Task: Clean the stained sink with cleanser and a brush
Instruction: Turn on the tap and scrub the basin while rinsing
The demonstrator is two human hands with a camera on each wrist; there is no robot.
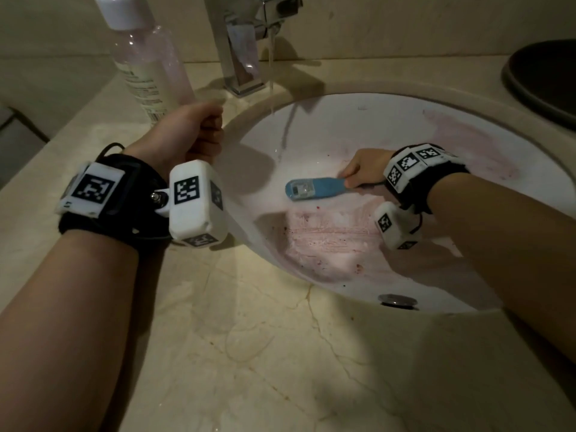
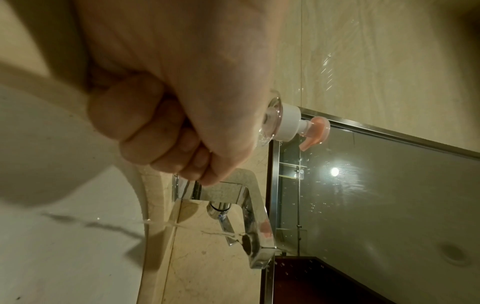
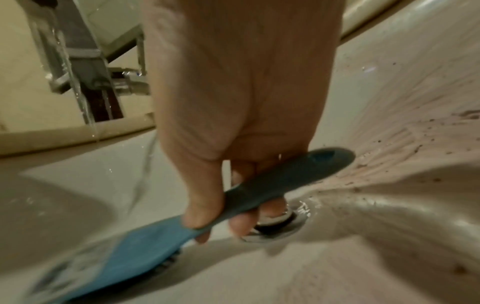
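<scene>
The white sink (image 1: 343,120) carries pink stains (image 1: 327,241) on its near wall and right side. My right hand (image 1: 361,169) grips the handle of a blue brush (image 1: 300,190), whose head lies bristles down on the basin's left part. In the right wrist view the fingers (image 3: 202,205) wrap the brush handle (image 3: 272,185) just above the drain (image 3: 275,222). My left hand (image 1: 193,132) is a closed fist at the sink's left rim, holding nothing, right in front of the clear cleanser bottle (image 1: 146,57) with its pump top (image 2: 288,125).
Water runs in a thin stream (image 1: 271,73) from the chrome faucet (image 1: 240,51) into the back of the basin. A dark round object (image 1: 545,79) sits on the marble counter (image 1: 249,353) at the far right. An overflow hole (image 1: 397,300) shows in the near wall.
</scene>
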